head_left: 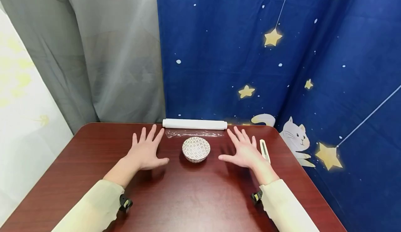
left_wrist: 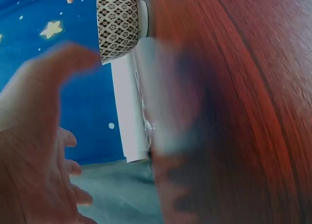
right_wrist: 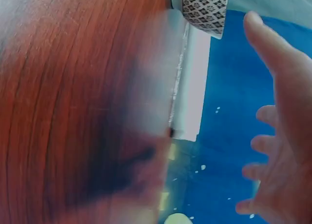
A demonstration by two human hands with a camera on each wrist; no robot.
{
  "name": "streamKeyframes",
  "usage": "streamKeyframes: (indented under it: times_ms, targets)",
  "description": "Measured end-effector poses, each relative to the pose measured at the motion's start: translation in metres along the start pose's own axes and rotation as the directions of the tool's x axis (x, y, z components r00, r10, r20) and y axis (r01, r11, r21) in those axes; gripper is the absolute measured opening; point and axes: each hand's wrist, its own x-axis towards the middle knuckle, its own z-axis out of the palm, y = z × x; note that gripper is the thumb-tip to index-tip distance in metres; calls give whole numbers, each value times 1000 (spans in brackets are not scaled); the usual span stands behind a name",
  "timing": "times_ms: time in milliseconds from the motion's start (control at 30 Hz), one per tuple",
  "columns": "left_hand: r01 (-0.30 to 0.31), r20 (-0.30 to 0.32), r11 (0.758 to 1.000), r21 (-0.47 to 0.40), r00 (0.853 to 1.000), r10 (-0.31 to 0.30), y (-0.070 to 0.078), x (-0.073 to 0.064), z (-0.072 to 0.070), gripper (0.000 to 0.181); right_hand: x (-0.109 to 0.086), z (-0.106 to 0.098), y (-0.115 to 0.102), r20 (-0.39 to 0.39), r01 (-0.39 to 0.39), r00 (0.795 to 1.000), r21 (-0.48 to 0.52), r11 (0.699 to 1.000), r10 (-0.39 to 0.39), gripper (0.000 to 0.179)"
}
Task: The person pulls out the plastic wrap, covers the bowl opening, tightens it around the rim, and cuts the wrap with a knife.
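Note:
A small patterned bowl [head_left: 196, 149] stands upright on the table between the two hands. Behind it, along the far edge, lies a white roll of plastic wrap [head_left: 195, 124], with a strip of clear film [head_left: 194, 133] loose in front. To the bowl's left, my left hand [head_left: 144, 153] is spread palm down over the table, fingers straight and thumb toward the bowl. My right hand [head_left: 245, 152] mirrors it on the other side, also spread and holding nothing. Both wrist views show the bowl [left_wrist: 118, 26] beyond the thumb, apart from it.
A pale-handled utility knife [head_left: 264, 151] lies just right of the right hand. The dark red wooden table [head_left: 188, 204] ends at the back against a grey curtain [head_left: 122, 51] and a blue star-patterned curtain [head_left: 219, 51].

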Motion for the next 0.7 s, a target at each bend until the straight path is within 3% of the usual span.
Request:
streamKeyframes:
  times_ms: [267, 500, 700]
  targets:
    - [1, -63, 999, -48, 998, -4, -13, 28, 19, 64, 29, 16, 12, -28, 36, 999, 33, 999, -35, 75]
    - [12, -115, 996, -88, 993, -22, -17, 50, 40, 49, 52, 37, 18, 15, -20, 1000, 73, 997, 19, 63]
    - [35, -105, 991, -128, 993, -49, -27, 72, 66, 44, 78, 69, 38, -7, 55, 998, 73, 996, -54, 55]
